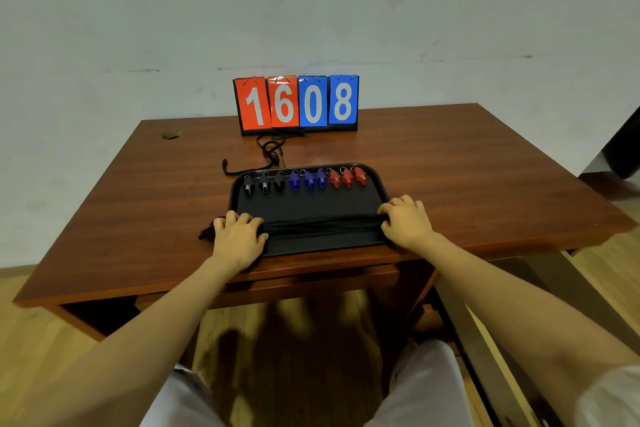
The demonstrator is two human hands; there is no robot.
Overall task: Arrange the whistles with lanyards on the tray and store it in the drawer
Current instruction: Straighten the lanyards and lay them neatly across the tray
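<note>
A black tray (311,204) lies near the desk's front edge. Along its far side stand three black whistles (265,182), three blue whistles (309,179) and three red whistles (347,177) in a row. A bundle of black lanyards (318,227) stretches across the tray's near part. My left hand (239,236) is closed on the bundle's left end at the tray's left rim. My right hand (407,220) grips the bundle's right end at the right rim. One loose black lanyard (268,152) lies behind the tray.
A flip scoreboard (297,103) reading 1608 stands at the back of the wooden desk (138,201), near the wall. A shut drawer (311,282) sits under the desk's front edge. A cable hole (171,134) is at the back left. My knees are below.
</note>
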